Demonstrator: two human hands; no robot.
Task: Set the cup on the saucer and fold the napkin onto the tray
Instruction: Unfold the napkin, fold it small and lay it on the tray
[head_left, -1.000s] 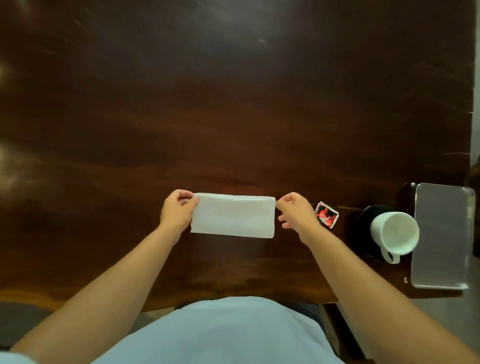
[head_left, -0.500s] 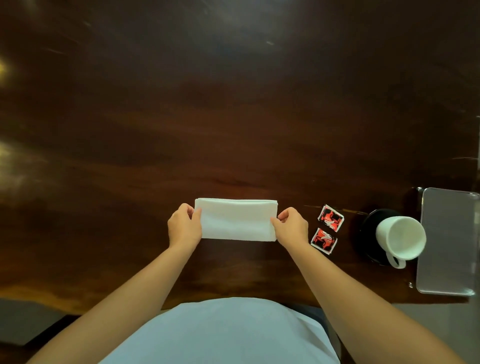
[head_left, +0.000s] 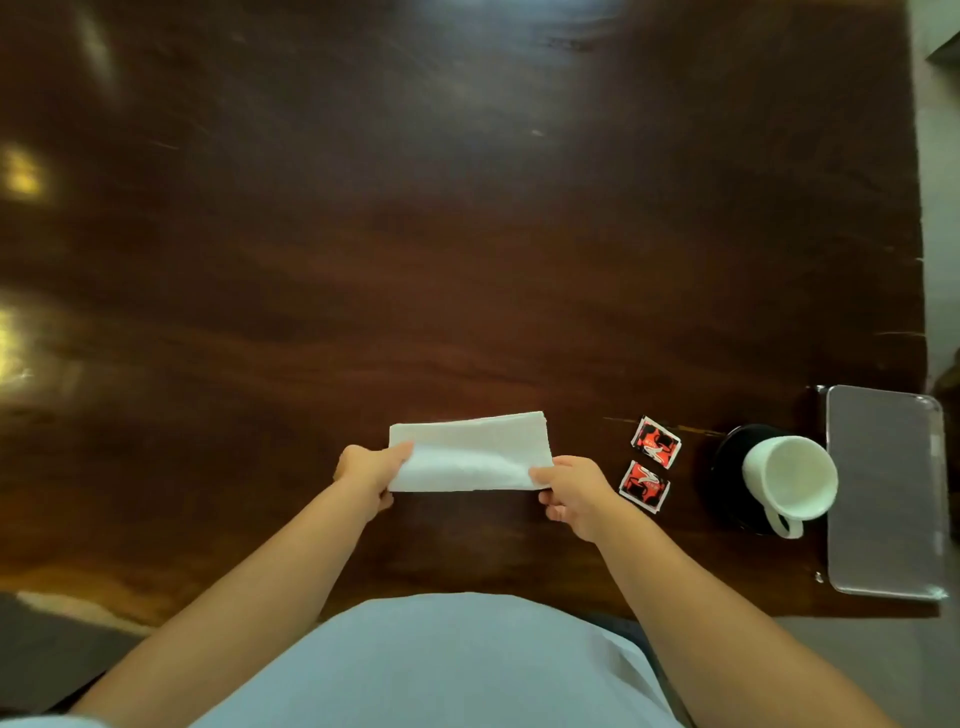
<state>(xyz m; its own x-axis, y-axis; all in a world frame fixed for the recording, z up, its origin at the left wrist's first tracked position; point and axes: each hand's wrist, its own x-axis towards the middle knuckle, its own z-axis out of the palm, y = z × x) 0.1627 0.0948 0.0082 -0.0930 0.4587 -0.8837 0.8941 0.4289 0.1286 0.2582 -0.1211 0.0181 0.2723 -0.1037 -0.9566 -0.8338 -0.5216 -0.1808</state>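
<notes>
Left hand pinches the napkin's left end, thumb on top, fingers under. Napkin lies as a folded white strip at table centre near the front edge, spanning both hands; near edge looks lifted, far edge looks down, though contact is hard to tell. Right hand grips the right near corner, fingers curled beneath. Two red sachets just beside that hand. Cup already sits on the dark saucer: that part looks done. Tray, far right, bare. Left to do, by my reading: finish folding, carry napkin across to tray.
</notes>
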